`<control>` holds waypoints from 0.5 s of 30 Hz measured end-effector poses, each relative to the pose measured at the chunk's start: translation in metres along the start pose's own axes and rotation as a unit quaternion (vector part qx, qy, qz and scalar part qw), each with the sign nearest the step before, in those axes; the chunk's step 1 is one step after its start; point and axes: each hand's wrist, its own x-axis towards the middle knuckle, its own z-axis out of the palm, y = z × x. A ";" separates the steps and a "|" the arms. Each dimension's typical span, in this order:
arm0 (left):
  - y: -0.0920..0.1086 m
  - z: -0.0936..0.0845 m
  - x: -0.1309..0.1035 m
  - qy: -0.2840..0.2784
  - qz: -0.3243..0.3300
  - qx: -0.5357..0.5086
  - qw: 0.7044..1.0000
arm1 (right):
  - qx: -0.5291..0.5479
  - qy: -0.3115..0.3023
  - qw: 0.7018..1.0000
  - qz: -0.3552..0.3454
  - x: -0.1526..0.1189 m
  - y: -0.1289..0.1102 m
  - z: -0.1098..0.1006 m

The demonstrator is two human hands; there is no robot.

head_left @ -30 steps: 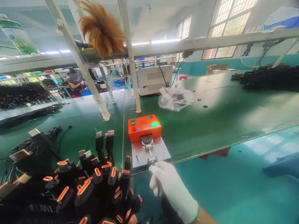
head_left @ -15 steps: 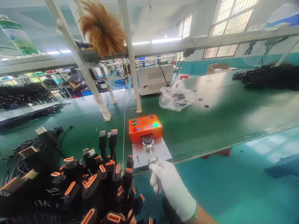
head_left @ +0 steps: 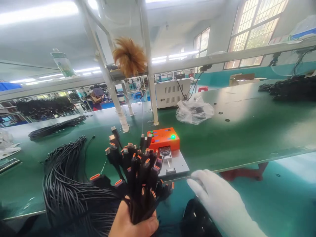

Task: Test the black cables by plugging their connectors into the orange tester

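My bare left hand (head_left: 135,220) is wrapped round a thick bundle of black USB-C cables (head_left: 138,177), their orange-lined plugs fanning upward. Behind the bundle stands an orange test box (head_left: 163,136) with a lit green lamp, joined to a metal plate (head_left: 182,164) that carries a small digital gauge (head_left: 165,151). My right hand (head_left: 212,194), in a white glove, is beside the plate's front right corner, apart from it. Its thumb and fingers are pinched together; a dark sliver shows between them, too little to name. Below it is a dark mass (head_left: 197,219) with small pale spots.
More black cables (head_left: 71,174) lie across the green bench (head_left: 202,144) at left, another bundle (head_left: 59,126) behind them. White posts (head_left: 150,65) rise behind the box, near a white vented case (head_left: 172,92) and a clear plastic bag (head_left: 195,112). A person (head_left: 96,98) is far off.
My right hand has moved right, away from the plate's front edge. The cable bundle now appears farther from the camera, with my left hand in view. The view has shifted left and up.
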 end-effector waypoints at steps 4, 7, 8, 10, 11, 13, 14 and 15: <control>0.004 0.004 0.001 -0.018 0.012 0.066 0.998 | 0.341 -0.104 0.926 -0.124 -0.021 -0.046 -0.001; 0.005 0.009 -0.003 0.047 0.029 0.075 0.996 | 0.513 -0.098 0.851 -0.050 -0.030 -0.066 0.020; 0.005 0.010 -0.005 0.086 0.036 0.058 0.994 | 0.562 -0.097 0.821 -0.015 -0.031 -0.068 0.029; 0.005 0.013 -0.009 0.156 0.054 0.024 0.986 | 0.644 -0.114 0.755 0.034 -0.030 -0.067 0.043; 0.006 0.014 -0.011 0.173 0.062 0.013 0.983 | 0.675 -0.127 0.726 0.049 -0.029 -0.065 0.049; 0.008 0.017 -0.012 0.170 0.066 0.017 0.983 | 0.709 -0.140 0.688 0.069 -0.028 -0.060 0.053; 0.009 0.019 -0.011 0.156 0.061 0.030 0.985 | 0.705 -0.142 0.690 0.078 -0.028 -0.057 0.052; 0.010 0.022 -0.009 0.144 0.053 0.046 0.987 | 0.689 -0.137 0.707 0.088 -0.029 -0.055 0.049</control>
